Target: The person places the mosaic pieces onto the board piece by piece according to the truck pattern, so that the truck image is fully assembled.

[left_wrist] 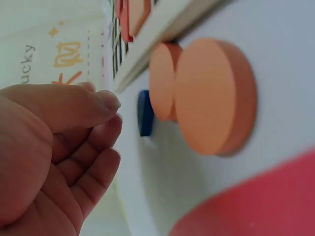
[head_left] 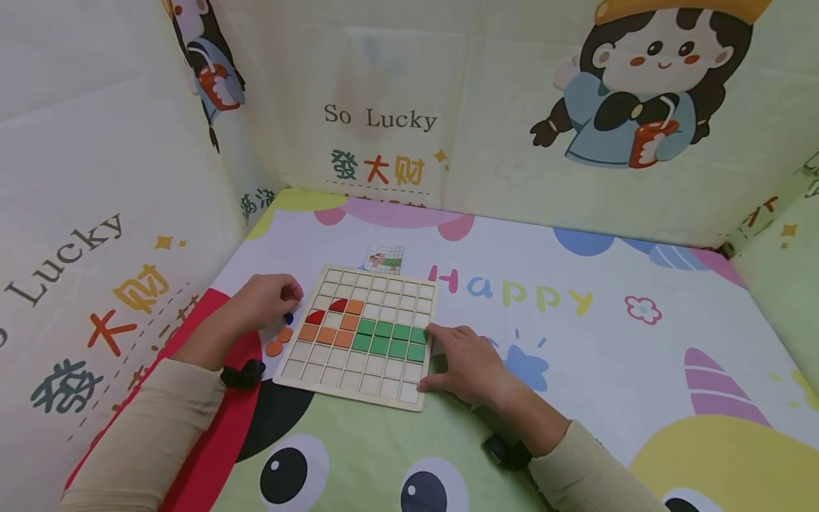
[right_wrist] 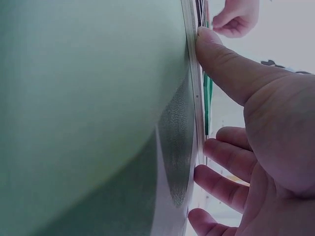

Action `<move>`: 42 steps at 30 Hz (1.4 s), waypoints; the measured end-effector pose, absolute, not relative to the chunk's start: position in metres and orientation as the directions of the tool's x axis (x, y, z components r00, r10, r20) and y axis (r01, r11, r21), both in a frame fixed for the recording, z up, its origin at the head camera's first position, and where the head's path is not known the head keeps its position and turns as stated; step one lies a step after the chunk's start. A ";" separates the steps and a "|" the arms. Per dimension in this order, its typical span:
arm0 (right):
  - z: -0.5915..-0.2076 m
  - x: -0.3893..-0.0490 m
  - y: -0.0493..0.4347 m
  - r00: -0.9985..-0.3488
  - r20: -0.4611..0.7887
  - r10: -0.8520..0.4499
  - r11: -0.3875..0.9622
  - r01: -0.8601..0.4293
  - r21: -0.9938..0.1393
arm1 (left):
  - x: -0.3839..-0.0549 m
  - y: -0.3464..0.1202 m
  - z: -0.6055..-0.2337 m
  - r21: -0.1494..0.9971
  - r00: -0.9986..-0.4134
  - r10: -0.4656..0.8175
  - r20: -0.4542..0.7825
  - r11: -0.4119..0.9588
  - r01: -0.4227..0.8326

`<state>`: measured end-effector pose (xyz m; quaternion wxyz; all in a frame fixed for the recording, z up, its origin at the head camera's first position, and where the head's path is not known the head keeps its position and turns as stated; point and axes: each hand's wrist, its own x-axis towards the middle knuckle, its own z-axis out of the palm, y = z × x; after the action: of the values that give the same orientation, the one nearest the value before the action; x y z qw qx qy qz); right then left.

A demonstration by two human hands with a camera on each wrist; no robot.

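Observation:
A wooden grid board (head_left: 377,384) lies on the table, with green squares (head_left: 390,339), orange squares (head_left: 325,335) and red curved pieces (head_left: 338,305) in its cells. Left of the board, my left hand (head_left: 271,295) hovers with loosely curled fingers, and nothing shows in its grasp. Close to its fingertips is a small dark blue piece (left_wrist: 144,113). Two orange discs (left_wrist: 206,98) lie beside that piece, by the board's left edge. My right hand (head_left: 463,363) rests against the board's right edge, thumb (right_wrist: 210,42) near the front corner, fingers spread farther back.
A small picture card (head_left: 386,259) lies just behind the board, showing a coloured pattern on a grid. The tabletop (head_left: 576,341) is printed with cartoon shapes and letters. Printed cloth walls (head_left: 486,178) stand at the back and sides.

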<state>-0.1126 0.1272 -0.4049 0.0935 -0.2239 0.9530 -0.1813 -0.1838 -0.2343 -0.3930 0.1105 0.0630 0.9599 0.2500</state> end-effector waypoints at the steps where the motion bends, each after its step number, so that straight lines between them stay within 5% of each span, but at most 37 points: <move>1: -0.405 -0.113 0.127 -0.882 -0.096 -0.461 0.833 -0.393 -0.389 | -0.184 -0.235 -0.392 0.493 -0.967 0.175 -0.186 0.868 0.062; 13: -0.406 -0.114 0.128 -0.881 -0.092 -0.465 0.834 -0.401 -0.378 | -0.175 -0.245 -0.389 0.499 -0.931 0.216 -0.292 0.865 0.044; 42: -0.406 -0.113 0.127 -0.884 -0.101 -0.456 0.838 -0.388 -0.384 | -0.173 -0.246 -0.391 0.526 -0.970 0.176 -0.170 0.848 0.061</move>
<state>-0.1130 0.1274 -0.4063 0.0946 -0.2213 0.9539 -0.1791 -0.1730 -0.2458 -0.3908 0.1066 0.0621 0.9553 0.2686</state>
